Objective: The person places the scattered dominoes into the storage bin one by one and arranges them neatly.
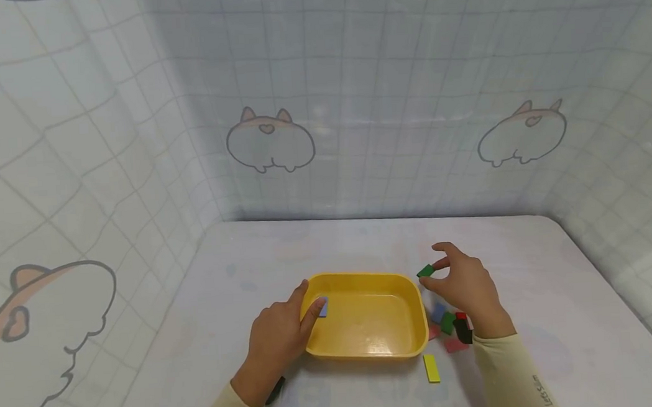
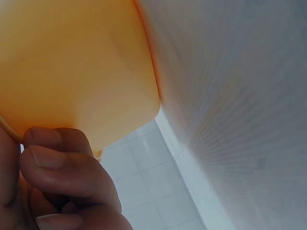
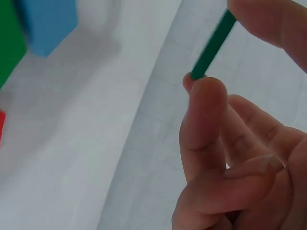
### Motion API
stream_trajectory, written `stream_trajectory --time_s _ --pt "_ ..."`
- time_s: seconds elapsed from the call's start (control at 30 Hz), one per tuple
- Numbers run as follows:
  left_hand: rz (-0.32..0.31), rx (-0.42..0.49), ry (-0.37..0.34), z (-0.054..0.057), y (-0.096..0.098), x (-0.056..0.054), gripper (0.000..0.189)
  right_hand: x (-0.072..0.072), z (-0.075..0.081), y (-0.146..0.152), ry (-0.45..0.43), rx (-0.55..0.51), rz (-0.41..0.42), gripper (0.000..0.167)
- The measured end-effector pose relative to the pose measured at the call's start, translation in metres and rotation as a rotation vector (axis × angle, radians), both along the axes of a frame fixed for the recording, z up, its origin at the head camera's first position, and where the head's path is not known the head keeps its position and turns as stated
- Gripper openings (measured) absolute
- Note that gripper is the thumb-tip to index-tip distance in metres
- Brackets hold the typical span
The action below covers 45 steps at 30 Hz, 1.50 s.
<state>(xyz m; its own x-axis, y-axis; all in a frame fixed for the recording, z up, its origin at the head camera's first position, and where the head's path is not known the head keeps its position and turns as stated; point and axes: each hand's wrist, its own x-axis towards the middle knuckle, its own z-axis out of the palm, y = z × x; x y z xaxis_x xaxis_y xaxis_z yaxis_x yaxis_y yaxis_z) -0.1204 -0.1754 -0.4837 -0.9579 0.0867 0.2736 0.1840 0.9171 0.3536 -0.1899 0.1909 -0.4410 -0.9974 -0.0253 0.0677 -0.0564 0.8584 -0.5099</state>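
Observation:
My left hand (image 1: 278, 331) grips the left rim of a yellow plastic tray (image 1: 369, 355), thumb over the inside and fingers bent against the outer wall (image 2: 81, 72). By that thumb, within the tray, is a small blue block (image 1: 323, 307); whether the thumb touches it I cannot tell. Just past the tray's right rim, my right hand (image 1: 465, 282) pinches a thin green block (image 1: 426, 271) between thumb and fingertip. The right wrist view shows this green block (image 3: 213, 45) edge-on, held by its ends above the table.
Right of the tray, beneath my right wrist, several blocks lie loosely grouped: a blue block (image 1: 438, 312), a green block (image 1: 448, 323) and red blocks (image 1: 455, 344). A yellow block (image 1: 432, 369) lies nearer me. Cloth-covered walls (image 1: 353, 102) stand at the back and sides of the table.

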Motion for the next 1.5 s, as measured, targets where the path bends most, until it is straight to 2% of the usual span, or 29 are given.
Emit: stream_trajectory --time_s 0.3,0.6,0.97,1.13,1.27,1.5 --pt "0.001 0.000 0.031 0.001 -0.002 0.000 0.075 0.006 0.011 -0.012 0.068 -0.007 0.029 0.071" --pt "0.009 -0.003 0.029 0.000 -0.002 0.001 0.077 0.011 0.015 -0.032 0.195 -0.047 0.088 0.064" --pt "0.010 -0.006 0.003 0.002 0.001 0.000 0.078 0.012 0.021 -0.054 0.222 -0.086 0.129 0.061" --pt "0.001 -0.002 0.020 0.003 0.001 0.001 0.077 0.011 0.029 -0.056 0.264 -0.078 0.134 0.059" --pt "0.009 -0.012 0.030 0.004 0.000 0.002 0.076 0.010 0.034 -0.062 0.267 -0.077 0.148 0.059" --pt "0.018 0.002 -0.008 0.004 0.000 0.002 0.079 0.007 0.037 -0.082 0.265 -0.083 0.196 0.059"
